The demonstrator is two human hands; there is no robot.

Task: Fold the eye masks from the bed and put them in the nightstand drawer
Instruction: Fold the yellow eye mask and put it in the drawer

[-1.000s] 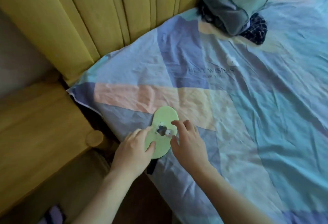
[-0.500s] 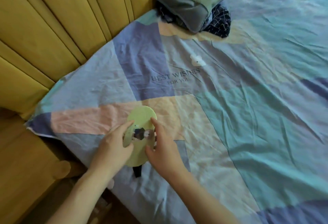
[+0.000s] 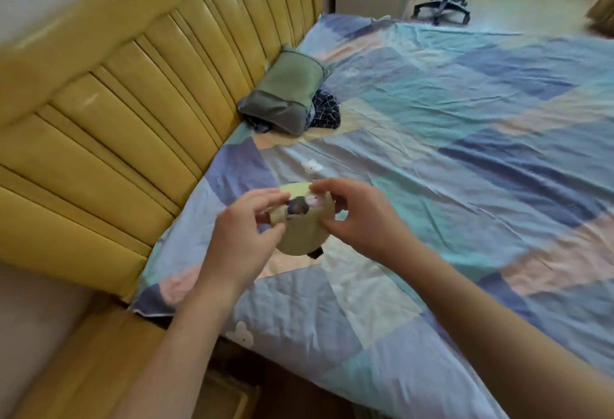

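The eye mask (image 3: 304, 232), a pale green folded pad with a small dark printed patch near its top, is being held just above the bedspread (image 3: 465, 152), pinched between both hands. The left hand (image 3: 246, 232) is closing thumb and fingertips on the mask's left edge beside the dark patch, and the right hand (image 3: 358, 216) is gripping the opposite edge, its fingers curling over the top rim. A short black strap end (image 3: 315, 253) is hanging out below the pad, just under the grip.

It is looking light, soft and limp, so it is likely bending wherever it is unsupported; taking it at both side edges, as here, is probably keeping the fold from springing open, and the strap is wanting tucking in before it goes anywhere.

Beyond the hands, toward the padded yellow headboard (image 3: 133, 119), a green-grey pillow (image 3: 285, 96) is lying on a dark checked cloth (image 3: 327, 111). Below the left wrist, off the mattress edge, wooden furniture is showing, but I cannot tell whether it is the nightstand drawer.
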